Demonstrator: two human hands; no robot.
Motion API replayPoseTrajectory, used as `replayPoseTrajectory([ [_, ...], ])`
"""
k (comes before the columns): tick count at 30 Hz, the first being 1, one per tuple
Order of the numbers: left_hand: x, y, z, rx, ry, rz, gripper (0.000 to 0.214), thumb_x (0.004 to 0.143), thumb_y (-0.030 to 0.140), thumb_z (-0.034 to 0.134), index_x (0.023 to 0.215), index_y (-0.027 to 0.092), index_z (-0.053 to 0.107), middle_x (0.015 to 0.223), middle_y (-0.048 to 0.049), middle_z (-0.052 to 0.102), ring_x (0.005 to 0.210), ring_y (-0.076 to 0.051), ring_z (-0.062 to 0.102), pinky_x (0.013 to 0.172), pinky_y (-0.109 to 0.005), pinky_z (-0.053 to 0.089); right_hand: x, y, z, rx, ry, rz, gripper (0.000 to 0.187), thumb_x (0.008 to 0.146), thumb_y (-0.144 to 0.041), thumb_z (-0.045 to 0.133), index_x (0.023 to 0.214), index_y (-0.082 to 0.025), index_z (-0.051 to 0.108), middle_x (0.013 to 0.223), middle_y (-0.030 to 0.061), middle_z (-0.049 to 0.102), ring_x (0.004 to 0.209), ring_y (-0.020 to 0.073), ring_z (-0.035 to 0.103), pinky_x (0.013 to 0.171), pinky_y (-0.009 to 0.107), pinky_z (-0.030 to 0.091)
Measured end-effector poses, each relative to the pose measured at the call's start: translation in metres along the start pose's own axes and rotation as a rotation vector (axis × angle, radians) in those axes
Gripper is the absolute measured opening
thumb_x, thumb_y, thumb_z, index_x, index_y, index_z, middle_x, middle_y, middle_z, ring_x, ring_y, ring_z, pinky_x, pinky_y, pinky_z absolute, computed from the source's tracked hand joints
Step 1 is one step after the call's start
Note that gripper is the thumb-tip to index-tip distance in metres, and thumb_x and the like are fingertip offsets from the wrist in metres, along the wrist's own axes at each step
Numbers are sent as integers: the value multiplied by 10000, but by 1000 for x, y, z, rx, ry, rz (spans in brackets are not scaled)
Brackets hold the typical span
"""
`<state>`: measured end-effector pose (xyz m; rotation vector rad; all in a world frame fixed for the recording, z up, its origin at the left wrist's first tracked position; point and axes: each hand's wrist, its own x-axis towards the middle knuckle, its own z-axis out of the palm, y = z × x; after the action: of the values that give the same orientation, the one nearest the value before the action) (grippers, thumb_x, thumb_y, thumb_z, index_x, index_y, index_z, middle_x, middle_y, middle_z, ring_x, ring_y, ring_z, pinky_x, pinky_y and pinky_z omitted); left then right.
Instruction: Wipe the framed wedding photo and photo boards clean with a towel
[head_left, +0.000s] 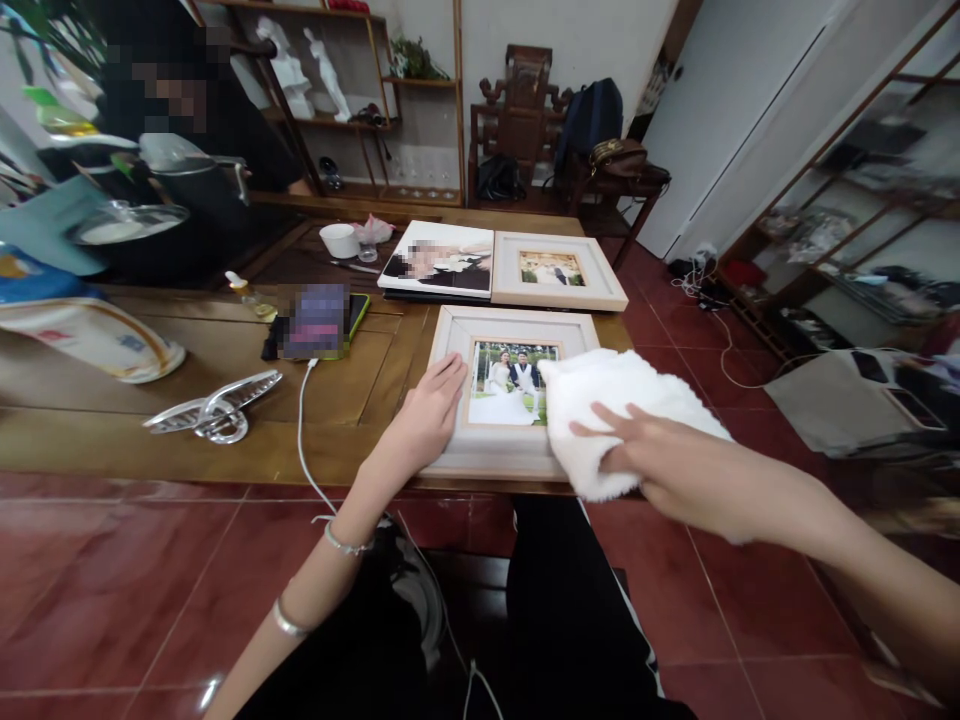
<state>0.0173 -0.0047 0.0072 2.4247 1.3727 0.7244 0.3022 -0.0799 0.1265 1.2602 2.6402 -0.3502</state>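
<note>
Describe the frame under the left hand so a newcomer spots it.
On the wooden table, go to the near edge. There lies a pale wood picture frame, the left hand on its left side. Unlike the similar frame behind it, it's partly hidden by a white fluffy cloth.

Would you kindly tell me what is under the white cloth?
Part of the near picture frame lies under the white cloth; its covered lower right corner cannot be seen.
</note>
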Motion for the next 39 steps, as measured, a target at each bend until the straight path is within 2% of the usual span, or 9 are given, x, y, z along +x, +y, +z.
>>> replayPoseTrajectory([
  [5,0,-2,0,-7,1,25,440,974,197,312,1364,88,484,1463,-175,452,1418,-250,324,1138,-515,335,2,-1,3,41,26,29,581,609,56,451,993,-275,734,1388,26,563,1336,273,469,1031,425,481],
  [9,1,-3,0,-5,1,32,435,971,196,319,1356,89,492,1458,-174,458,1415,-255,330,1135,-519,340,49,28,8,-43,137,96,643,629,55,434,1154,-225,677,1494,48,438,1442,316,272,1123,575,332],
  [16,1,-3,0,11,-12,28,441,970,188,315,1352,57,492,1457,-178,460,1420,-254,323,1140,-493,344,121,73,19,-227,404,240,592,732,10,467,1291,-153,575,1557,110,327,1455,379,196,1132,639,215],
  [23,0,-1,0,2,-2,13,436,973,191,321,1369,96,477,1468,-154,452,1421,-234,323,1146,-485,332,71,18,16,-209,171,56,533,647,66,445,1047,-181,696,1476,95,464,1380,376,368,1039,585,380],
  [28,-1,0,-1,5,-9,13,439,979,202,307,1367,92,479,1473,-158,446,1423,-236,318,1147,-494,324,15,-31,-6,-48,3,-11,442,617,29,467,862,-238,719,1229,76,672,1075,295,650,876,412,528],
  [31,0,0,-1,0,-9,18,439,977,204,308,1361,85,485,1472,-167,444,1422,-244,319,1141,-509,331,2,-36,-22,38,-1,-6,485,619,18,480,888,-303,726,1203,20,688,1017,262,677,858,367,541],
  [34,0,-1,-1,-3,-11,16,445,976,201,304,1363,71,481,1469,-176,444,1425,-249,311,1140,-510,333,16,-15,-34,-32,246,112,508,678,17,462,999,-277,723,1358,24,592,1223,307,568,1004,441,478],
  [37,0,-2,0,0,-11,18,447,972,195,310,1368,68,477,1468,-176,445,1429,-246,304,1146,-491,330,48,23,-37,-211,533,177,515,758,48,387,1080,-203,701,1529,33,392,1447,332,259,1166,568,243],
  [39,0,-3,0,2,-14,22,448,968,188,316,1368,67,476,1467,-175,448,1431,-247,302,1148,-490,329,73,48,-30,-258,554,163,568,765,59,391,1173,-230,660,1565,-5,321,1479,340,132,1173,653,93],
])
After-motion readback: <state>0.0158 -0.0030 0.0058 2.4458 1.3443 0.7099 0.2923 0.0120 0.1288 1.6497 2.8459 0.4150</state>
